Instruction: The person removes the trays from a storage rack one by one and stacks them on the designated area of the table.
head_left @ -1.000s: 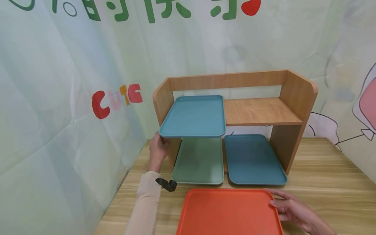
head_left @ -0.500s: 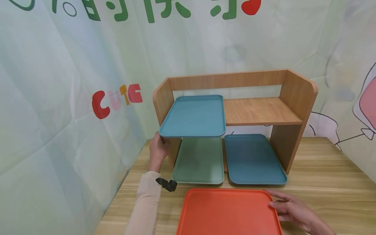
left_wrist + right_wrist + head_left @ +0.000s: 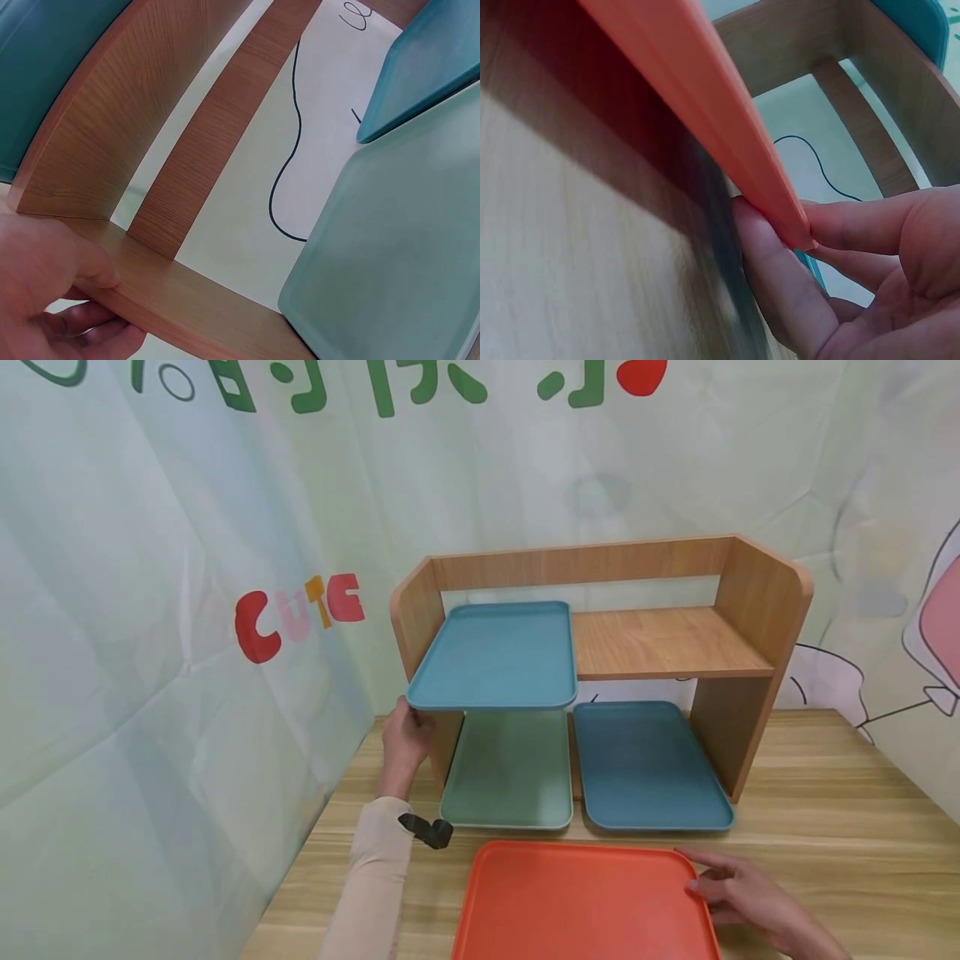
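My left hand [image 3: 405,742] grips the front edge of the wooden shelf's left side panel [image 3: 187,300], with the thumb on the inner face and the fingers round the outside. My right hand [image 3: 750,897] pinches an orange-red tray [image 3: 585,902] near its far right corner. In the right wrist view the tray's rim [image 3: 727,127] sits between thumb and fingers, apart from the table there, with a shadow beneath. The tray's near side is cut off in the head view. The wooden shelf [image 3: 667,643] stands just beyond the tray.
A light blue tray [image 3: 495,656] lies on the shelf's upper board at left, overhanging its front. Below it is a green tray [image 3: 510,768], with a darker blue tray [image 3: 648,768] to its right. A printed cloth [image 3: 187,735] hangs behind and left of the wooden table [image 3: 840,827].
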A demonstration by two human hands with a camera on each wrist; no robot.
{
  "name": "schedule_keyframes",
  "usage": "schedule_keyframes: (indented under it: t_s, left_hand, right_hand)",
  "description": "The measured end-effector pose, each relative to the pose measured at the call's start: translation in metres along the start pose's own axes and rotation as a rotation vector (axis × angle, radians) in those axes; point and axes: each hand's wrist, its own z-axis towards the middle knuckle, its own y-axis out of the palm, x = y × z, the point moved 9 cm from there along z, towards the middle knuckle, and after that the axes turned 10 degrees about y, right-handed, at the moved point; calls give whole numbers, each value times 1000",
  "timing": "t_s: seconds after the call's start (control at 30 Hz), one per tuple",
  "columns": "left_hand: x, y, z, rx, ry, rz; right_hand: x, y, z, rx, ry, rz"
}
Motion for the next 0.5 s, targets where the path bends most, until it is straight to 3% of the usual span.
schedule_keyframes:
  t_s: [0.17, 0.5]
  left_hand:
    - [-1, 0, -1, 4, 0, 5]
    - [2, -1, -2, -15, 2, -5]
  right_hand:
    - [-3, 1, 0, 45, -23, -79]
    - [-5, 3, 4, 81, -18, -113]
